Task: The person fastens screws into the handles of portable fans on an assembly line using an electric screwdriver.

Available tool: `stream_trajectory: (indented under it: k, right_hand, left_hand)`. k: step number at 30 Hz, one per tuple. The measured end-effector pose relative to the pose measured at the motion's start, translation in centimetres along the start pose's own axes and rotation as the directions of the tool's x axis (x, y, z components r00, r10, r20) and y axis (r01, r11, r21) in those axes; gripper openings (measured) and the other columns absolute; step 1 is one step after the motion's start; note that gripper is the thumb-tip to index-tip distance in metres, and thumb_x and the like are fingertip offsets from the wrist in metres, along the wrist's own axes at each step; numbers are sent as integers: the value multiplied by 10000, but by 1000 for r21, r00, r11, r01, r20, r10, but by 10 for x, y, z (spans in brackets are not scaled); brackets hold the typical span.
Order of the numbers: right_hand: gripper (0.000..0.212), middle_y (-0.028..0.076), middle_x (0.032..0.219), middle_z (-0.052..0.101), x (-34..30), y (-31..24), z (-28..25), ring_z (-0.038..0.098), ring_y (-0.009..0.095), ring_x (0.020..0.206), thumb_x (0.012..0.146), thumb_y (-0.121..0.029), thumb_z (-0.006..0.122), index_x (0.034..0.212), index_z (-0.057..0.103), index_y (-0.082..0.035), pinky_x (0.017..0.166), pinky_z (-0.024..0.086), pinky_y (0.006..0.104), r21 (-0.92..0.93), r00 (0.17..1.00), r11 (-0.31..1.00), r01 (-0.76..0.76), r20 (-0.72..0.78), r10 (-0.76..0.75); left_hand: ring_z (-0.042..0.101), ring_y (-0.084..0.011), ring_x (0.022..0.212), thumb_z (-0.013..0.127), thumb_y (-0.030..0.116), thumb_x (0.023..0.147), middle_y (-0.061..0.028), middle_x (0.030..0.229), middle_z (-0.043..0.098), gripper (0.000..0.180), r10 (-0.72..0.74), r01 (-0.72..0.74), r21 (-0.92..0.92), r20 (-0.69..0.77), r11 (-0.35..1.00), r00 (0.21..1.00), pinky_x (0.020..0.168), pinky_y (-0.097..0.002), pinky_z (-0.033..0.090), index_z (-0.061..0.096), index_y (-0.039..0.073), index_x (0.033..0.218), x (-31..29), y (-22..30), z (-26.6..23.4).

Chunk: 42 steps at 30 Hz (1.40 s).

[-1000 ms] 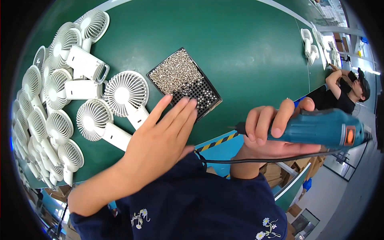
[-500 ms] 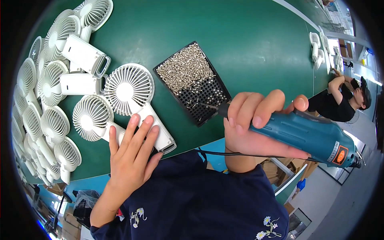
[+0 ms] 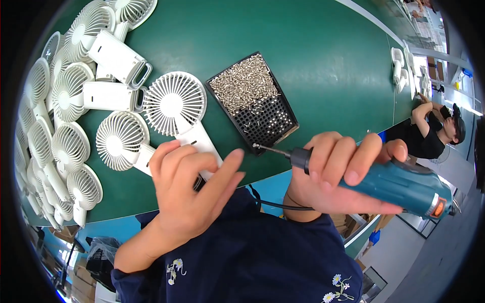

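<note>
In the head view, the work is seen midway: a small screw (image 3: 256,146) appears to be carried at the tip of the bit (image 3: 275,150), by the near corner of a black tray (image 3: 268,136), and no contact between bit and fan is seen. Loose screws (image 3: 247,83) are heaped in the tray's far part, so plenty are judged to be left; in the perforated near part, some holes are filled and many bare. Whether any fan has been finished cannot be told. The front fan (image 3: 173,105) is laid on the tabletop (image 3: 328,76) just left of the tray, with a second fan (image 3: 123,140) beside it and more fans (image 3: 70,154) piled at the far left.

The electric screwdriver (image 3: 399,187) is gripped by the right hand (image 3: 343,174), the palm turned upward, the fingers wrapped over the body, and the bit aimed leftward. The left hand (image 3: 187,192) is held back-up above the fan handles, which are partly covered by it. Its fingers are bent and its index finger is stretched toward the tray corner; whether a handle is grasped or merely touched cannot be told.
</note>
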State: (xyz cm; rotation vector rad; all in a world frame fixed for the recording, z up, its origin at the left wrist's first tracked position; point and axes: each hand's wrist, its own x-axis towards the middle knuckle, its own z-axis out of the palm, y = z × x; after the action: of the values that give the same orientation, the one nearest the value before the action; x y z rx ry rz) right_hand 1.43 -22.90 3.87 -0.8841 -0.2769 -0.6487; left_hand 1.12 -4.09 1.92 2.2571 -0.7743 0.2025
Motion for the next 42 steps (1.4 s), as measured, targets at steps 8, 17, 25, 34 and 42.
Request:
stream_trajectory:
  k: [8, 17, 25, 34, 42]
  right_hand:
    - [705, 62, 761, 505, -3, -7, 9, 471, 150, 447, 891, -683, 472, 1328, 368, -140, 394, 394, 296, 74, 995, 994, -75, 66, 70]
    - [721, 43, 764, 501, -7, -10, 2, 466, 137, 450, 882, -723, 438, 1325, 372, -158, 404, 403, 286, 129, 991, 984, -124, -34, 130]
    - [776, 58, 794, 513, -10, -13, 1, 484, 174, 480, 860, -781, 385, 1380, 330, -207, 441, 419, 316, 198, 985, 967, -160, -38, 171]
    - [678, 34, 721, 488, -6, -5, 7, 443, 117, 417, 922, -670, 438, 1303, 400, -111, 373, 386, 251, 126, 981, 974, -187, 82, 178]
    - [697, 138, 782, 551, -28, -10, 14, 529, 243, 542, 890, -695, 463, 1327, 379, -159, 486, 426, 361, 126, 955, 965, -230, 220, 199]
  left_hand:
    - [502, -188, 703, 820, 64, 606, 4, 748, 513, 280, 44, -54, -179, -63, 982, 997, 739, -358, 349, 700, 64, 859, 17, -7, 20]
    - [479, -167, 662, 824, 59, 602, 16, 706, 491, 231, -3, -9, -281, -44, 960, 999, 711, -340, 326, 688, 68, 789, 17, -9, 17]
    - [477, -164, 645, 822, 56, 600, 15, 697, 496, 220, 0, -6, -329, -19, 944, 1000, 711, -333, 328, 691, 64, 777, 16, -11, 13]
    - [493, -153, 670, 833, 41, 585, 22, 715, 517, 267, 38, -23, -364, 33, 931, 999, 720, -331, 329, 705, 69, 819, 12, -13, 11]
    - [521, -229, 863, 835, 115, 565, -9, 890, 554, 465, -26, 43, -100, 164, 994, 986, 832, -400, 358, 699, 85, 1009, 0, -6, -19]
